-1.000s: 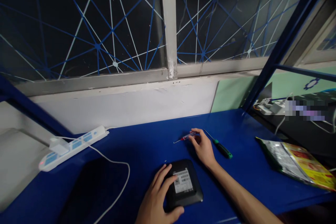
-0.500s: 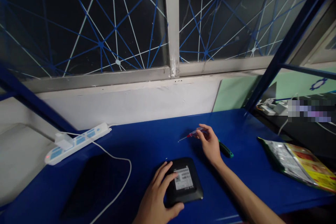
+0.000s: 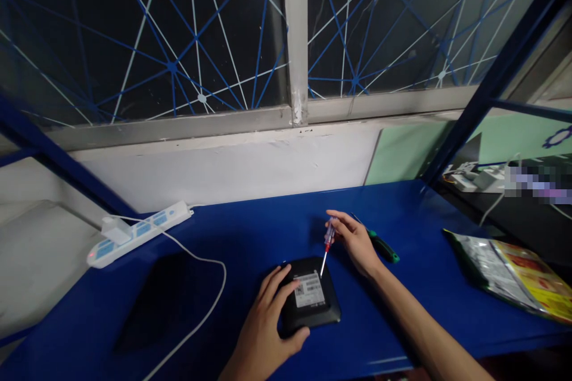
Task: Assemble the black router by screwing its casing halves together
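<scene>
A black square device with rounded corners (image 3: 333, 303) lies on the blue table, its white printed label (image 3: 309, 290) facing up. My left hand (image 3: 268, 321) grips its left side, the fingers along the far-left edge and on top, the thumb at the near edge. Between the fingers of my right hand (image 3: 355, 244) is a screwdriver (image 3: 329, 237) with a clear purplish handle and red collar. Its shaft points down, the tip at the label's far right corner; whether it touches I cannot tell. A green-and-black handled screwdriver (image 3: 383, 247) lies just behind my right hand, partly hidden.
A white power strip (image 3: 147, 231) with a plugged-in adapter stands at the left, its white cable (image 3: 210, 303) curving over the table. A dark flat object (image 3: 152, 297) lies beneath. At the right is a foil food bag (image 3: 509, 268). Blue posts (image 3: 482, 95) frame the table.
My right hand has swung the screwdriver from lying sideways to pointing down, bringing its tip to the device's label. My left hand stays on the device. The view has shifted slightly.
</scene>
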Tool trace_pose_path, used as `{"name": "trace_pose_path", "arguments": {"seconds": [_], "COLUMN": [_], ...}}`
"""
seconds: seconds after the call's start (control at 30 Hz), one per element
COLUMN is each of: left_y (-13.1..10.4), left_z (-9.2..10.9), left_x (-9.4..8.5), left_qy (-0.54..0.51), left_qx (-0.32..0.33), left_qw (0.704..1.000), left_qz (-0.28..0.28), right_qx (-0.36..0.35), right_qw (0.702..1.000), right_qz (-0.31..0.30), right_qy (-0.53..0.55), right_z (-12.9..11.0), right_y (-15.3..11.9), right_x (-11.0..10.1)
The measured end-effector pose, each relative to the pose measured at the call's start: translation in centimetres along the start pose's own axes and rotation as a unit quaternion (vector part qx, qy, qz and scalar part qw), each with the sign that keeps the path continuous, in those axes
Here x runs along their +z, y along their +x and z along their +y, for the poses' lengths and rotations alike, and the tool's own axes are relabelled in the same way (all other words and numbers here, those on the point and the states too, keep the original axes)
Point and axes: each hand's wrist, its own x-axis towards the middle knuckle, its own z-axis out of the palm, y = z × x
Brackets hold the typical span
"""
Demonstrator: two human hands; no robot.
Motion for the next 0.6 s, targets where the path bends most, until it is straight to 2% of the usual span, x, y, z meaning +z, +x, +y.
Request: {"name": "trace_pose_path", "arguments": {"seconds": [0.33, 0.6], "left_y": [0.05, 0.16], "left_z": [0.40, 0.30], "left_x": [-0.17, -0.24], "left_qy": [-0.003, -0.002], "left_qx": [-0.017, -0.012], "left_qw": [1.000, 1.000], "left_qz": [-0.010, -0.011], "right_qx": [0.072, 0.075], "right_qw": [0.993, 0.990], "right_qz": [-0.094, -0.118], "right_qy": [0.013, -0.001], "right_z": [-0.59, -0.14], "right_y": [-0.72, -0.64], "right_x": [0.60, 0.54]}}
